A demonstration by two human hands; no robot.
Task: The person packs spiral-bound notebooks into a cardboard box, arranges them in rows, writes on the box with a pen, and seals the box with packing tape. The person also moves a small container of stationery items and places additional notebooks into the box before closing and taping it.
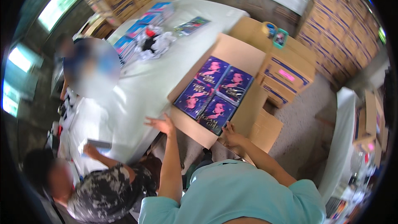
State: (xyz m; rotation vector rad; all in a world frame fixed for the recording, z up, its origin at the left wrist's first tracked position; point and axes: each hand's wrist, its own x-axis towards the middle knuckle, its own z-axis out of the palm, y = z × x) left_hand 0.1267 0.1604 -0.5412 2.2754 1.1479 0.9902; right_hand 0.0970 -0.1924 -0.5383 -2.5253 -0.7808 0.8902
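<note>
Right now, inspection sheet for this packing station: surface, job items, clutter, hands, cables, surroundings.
Surface: white table, with an open cardboard box lying across its right edge.
Job's things: four purple printed packs lie flat in the box, two by two.
Clutter: crumpled white wrapping, blue packs stacked and one loose pack at the far end of the table; tape rolls on a carton.
Grip: left hand open on the box's near left flap; right hand at the near edge, grip unclear.
Cables: nothing seen.
Surroundings: stacked cartons right and far left; a second white table right; a seated person lower left.
</note>
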